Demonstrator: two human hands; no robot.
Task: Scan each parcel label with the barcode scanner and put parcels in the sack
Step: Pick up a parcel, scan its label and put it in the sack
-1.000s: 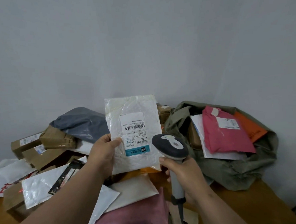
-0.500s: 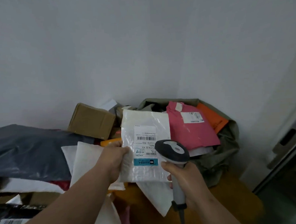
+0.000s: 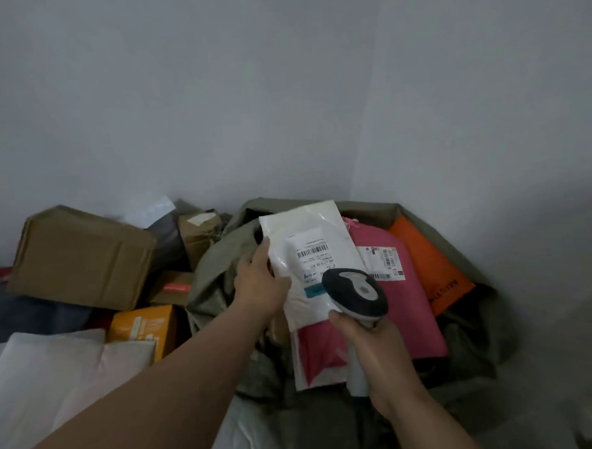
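White parcel [image 3: 310, 258] pinched in left hand [image 3: 262, 288] over sack [image 3: 460, 250]; right hand [image 3: 370, 351] grasps scanner [image 3: 355, 296].

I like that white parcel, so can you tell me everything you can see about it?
The white parcel is a flat, glossy plastic mailer, a little crinkled. A white label on its front shows a barcode, small print and a teal patch lower down. The left hand holds its left edge, keeping it tilted over the open green sack. The scanner, held in the right hand, hides its lower right corner. A pink parcel lies behind it.
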